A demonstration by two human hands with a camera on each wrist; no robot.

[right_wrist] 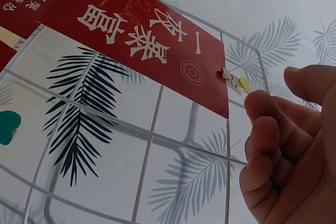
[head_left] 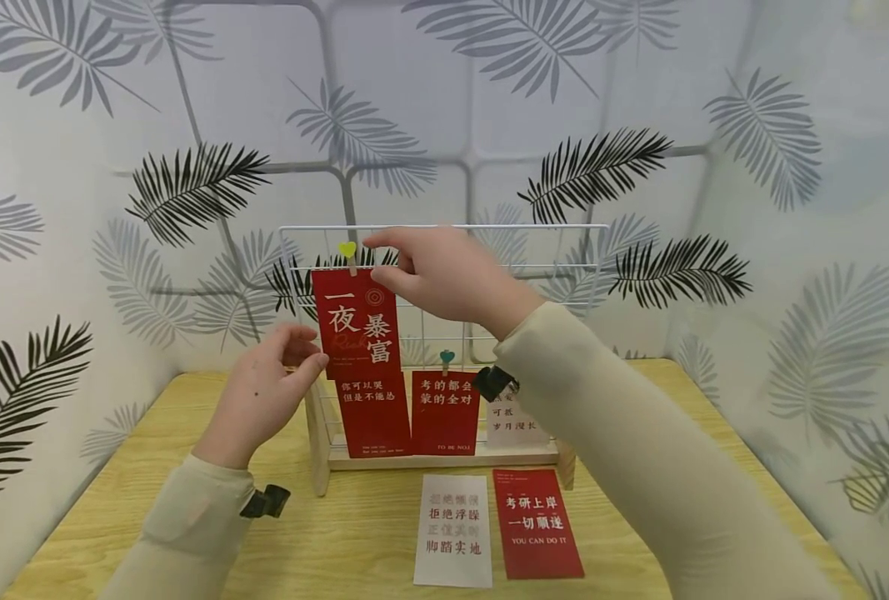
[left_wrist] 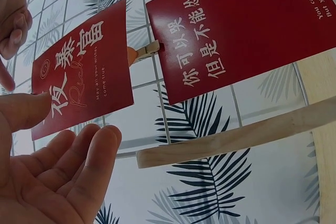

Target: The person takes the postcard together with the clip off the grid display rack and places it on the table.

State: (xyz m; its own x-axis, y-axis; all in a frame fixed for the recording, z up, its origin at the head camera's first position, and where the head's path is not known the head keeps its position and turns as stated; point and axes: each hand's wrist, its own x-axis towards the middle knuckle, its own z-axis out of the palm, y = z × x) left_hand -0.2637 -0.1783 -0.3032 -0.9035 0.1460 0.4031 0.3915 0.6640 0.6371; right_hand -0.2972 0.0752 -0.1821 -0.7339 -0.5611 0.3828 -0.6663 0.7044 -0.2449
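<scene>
A red card [head_left: 359, 333] with white characters hangs at the upper left of a white wire grid rack [head_left: 444, 227]. A small wooden clip with a yellow heart [head_left: 347, 249] pins its top edge, and in the right wrist view the clip [right_wrist: 233, 81] grips that edge. My right hand [head_left: 447, 271] is beside the clip, thumb and index finger apart, holding nothing. By the card's lower left edge is my left hand [head_left: 267, 392], its fingers relaxed. In the left wrist view, the thumb [left_wrist: 26, 109] overlaps the card.
Lower on the rack hang two red cards [head_left: 372, 417] [head_left: 446, 417], one under a teal heart clip [head_left: 447, 358], and a white card [head_left: 515, 425] partly behind the right sleeve. A white card [head_left: 453, 532] and a red card [head_left: 538, 525] lie on the wooden table [head_left: 339, 550].
</scene>
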